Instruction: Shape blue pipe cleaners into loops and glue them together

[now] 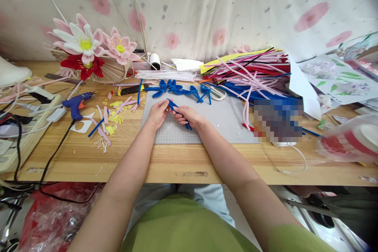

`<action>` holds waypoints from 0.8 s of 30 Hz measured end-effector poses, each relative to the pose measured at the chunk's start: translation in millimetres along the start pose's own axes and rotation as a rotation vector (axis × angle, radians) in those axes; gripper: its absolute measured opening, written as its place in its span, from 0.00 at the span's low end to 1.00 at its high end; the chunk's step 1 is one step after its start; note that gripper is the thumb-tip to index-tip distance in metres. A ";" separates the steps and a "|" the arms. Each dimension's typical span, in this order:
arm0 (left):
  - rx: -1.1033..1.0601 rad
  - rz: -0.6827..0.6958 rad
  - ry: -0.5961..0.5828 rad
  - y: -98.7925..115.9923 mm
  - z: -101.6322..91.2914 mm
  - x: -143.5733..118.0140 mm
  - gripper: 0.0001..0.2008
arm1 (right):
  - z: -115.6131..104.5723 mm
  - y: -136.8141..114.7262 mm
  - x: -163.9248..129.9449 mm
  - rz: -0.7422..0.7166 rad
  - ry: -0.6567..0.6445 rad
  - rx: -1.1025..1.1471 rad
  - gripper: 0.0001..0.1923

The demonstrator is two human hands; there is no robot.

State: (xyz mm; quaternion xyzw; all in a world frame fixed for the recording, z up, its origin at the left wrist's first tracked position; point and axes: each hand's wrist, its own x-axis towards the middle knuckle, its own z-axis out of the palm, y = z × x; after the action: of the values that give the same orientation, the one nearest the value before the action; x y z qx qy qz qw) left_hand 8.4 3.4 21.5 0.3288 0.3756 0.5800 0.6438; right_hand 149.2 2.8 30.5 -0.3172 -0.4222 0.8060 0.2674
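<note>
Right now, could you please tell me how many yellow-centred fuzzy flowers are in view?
3: the white flower, the red flower just below it, and the pink flower on their right. Others may be hidden behind them.

Fuzzy stems (pixel 171 104), smooth wooden tabletop (pixel 181 160)

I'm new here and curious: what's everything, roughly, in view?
Floral cloth: one, whitish, back
Table: one, brown, centre
Mat: one, grey, on table
Craft flowers: three-plus, white, pink, red, back left
Fuzzy stems: many, mostly pink, blue, back right
Looped pieces: several, blue, mat's far edge
Glue gun: one, blue, left
Power strip: one, cream, far left
Scraps: many, yellow, pink, left
Bagged cup: one, red-white, far right
Held strips: uncountable, blue, over mat
Left hand, right hand: two, bare, over mat
</note>
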 end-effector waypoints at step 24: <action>0.061 0.042 -0.037 -4.0 5.8 -3.7 0.09 | -0.6 0.7 -1.2 -0.069 -0.121 0.081 0.10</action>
State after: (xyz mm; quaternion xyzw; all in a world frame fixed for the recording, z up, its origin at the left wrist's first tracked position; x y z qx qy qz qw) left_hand 15.2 -0.6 21.3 0.3668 0.3742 0.5753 0.6281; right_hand 150.4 2.0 30.0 -0.2423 -0.4154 0.8303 0.2815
